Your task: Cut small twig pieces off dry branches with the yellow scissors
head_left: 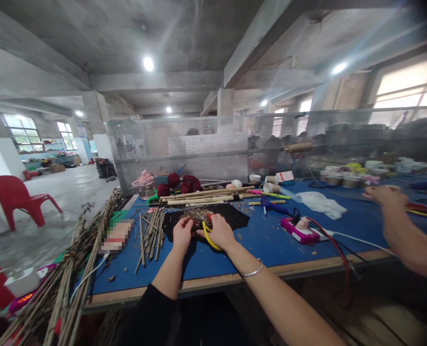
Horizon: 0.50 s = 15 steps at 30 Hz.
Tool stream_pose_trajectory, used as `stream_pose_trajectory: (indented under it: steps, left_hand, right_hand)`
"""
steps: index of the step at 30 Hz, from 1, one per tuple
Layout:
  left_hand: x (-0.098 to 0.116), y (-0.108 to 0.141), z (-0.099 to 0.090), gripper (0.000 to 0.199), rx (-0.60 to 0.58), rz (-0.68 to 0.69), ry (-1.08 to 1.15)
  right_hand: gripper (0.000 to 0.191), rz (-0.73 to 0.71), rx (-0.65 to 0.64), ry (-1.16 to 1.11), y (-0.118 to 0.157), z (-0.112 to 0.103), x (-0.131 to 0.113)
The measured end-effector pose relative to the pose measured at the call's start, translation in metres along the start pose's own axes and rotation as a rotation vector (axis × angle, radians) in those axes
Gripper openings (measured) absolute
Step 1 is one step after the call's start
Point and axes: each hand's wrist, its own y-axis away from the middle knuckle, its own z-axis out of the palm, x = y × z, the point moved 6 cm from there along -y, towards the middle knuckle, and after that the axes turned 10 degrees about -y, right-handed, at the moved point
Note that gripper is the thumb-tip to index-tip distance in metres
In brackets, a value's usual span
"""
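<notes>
My right hand [220, 232] is wrapped round a hand tool with a curved yellow handle [210, 238]; a bit of red shows at its top, and its jaws are hidden. Close beside it, my left hand [183, 234] has its fingers pinched together over the black cloth [237, 216]. What those fingers hold is too small to make out. Brown scraps [198, 214] of plant matter lie on the cloth just past both hands. Left of the cloth, several short cut twigs [152, 235] are spread on the blue tabletop [195, 264].
Long dry stalks [67, 269] lean along the table's left edge by a blurred phone-like object [115, 236]. Bamboo sticks [202, 197] and dark red yarn balls [173, 180] lie behind. A purple power strip [299, 231], a blue glue gun [271, 205] and a co-worker's arm [404, 226] are at right.
</notes>
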Motion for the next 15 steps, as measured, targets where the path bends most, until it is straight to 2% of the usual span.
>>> stream_pose_trajectory:
  steps: [5, 15]
  left_hand:
    - [-0.001, -0.001, 0.002, 0.026, -0.037, 0.028, -0.018]
    - [-0.006, -0.002, 0.011, 0.031, -0.148, -0.006, 0.002]
  right_hand:
    - [0.057, -0.039, -0.007, 0.008, 0.000, 0.005, -0.001]
    - [0.060, -0.079, 0.027, -0.023, 0.000, 0.004, -0.001]
